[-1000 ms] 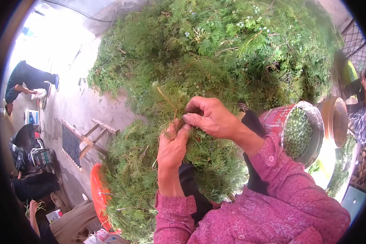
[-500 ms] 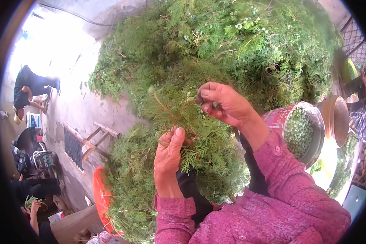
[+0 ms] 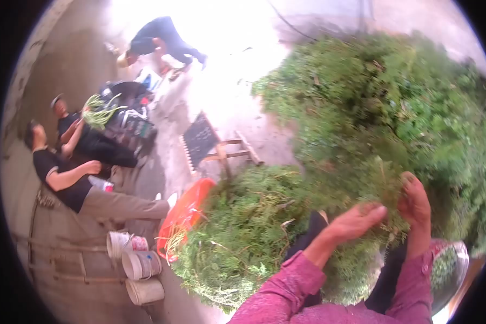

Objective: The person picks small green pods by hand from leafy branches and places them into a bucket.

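Note:
My left hand (image 3: 362, 220) is closed around the stem of a leafy green conifer sprig (image 3: 382, 181), held over my lap. My right hand (image 3: 414, 202) is beside the sprig's right edge, its fingers curled in; what lies between them is hidden. Behind both hands rises a large pile of cut conifer branches (image 3: 356, 97). A second heap of branches (image 3: 248, 221) lies to the left of my legs. Close to my right forearm is a bucket (image 3: 461, 254), partly out of sight, with green contents. Motion blurs the foliage around the hands.
An orange-red sack (image 3: 191, 197) lies against the left heap. A small wooden-framed stool (image 3: 201, 137) stands beyond it. Several white buckets (image 3: 141, 264) are at lower left. Two people (image 3: 65, 167) sit at left, one holding long green stems (image 3: 98, 110). Another person (image 3: 159, 38) bends over farther back.
The view has swung left, bringing the seated people and white buckets into sight. My right hand has come down from above, closer to my left hand and the sprig.

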Tool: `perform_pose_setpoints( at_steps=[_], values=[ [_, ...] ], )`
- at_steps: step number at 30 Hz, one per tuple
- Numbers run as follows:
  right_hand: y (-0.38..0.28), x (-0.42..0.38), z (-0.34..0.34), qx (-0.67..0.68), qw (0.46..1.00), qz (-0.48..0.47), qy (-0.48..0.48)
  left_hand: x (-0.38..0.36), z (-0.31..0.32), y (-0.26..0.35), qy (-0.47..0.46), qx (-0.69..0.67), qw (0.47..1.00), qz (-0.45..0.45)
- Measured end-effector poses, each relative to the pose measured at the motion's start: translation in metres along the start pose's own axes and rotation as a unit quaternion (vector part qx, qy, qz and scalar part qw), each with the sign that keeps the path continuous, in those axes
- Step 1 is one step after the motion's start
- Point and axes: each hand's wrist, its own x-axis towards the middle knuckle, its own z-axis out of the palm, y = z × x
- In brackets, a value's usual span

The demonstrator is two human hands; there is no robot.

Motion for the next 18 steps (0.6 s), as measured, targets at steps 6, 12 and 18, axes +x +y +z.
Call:
perform_pose_setpoints(
  at_steps=[6,12,18],
  values=[
    [-0.003,-0.002,0.015,0.0,0.999,-0.034,0.041,0.018,-0.005,-0.032,0.116,0.062,0.983,0.125],
    [0.001,-0.003,0.01,-0.006,0.998,-0.051,0.041,0.009,-0.006,-0.006,0.149,0.111,0.974,0.131],
    [0.005,-0.001,0.0,0.008,1.0,-0.018,0.024,0.009,-0.002,-0.01,0.151,0.015,0.982,0.11]
  ],
)
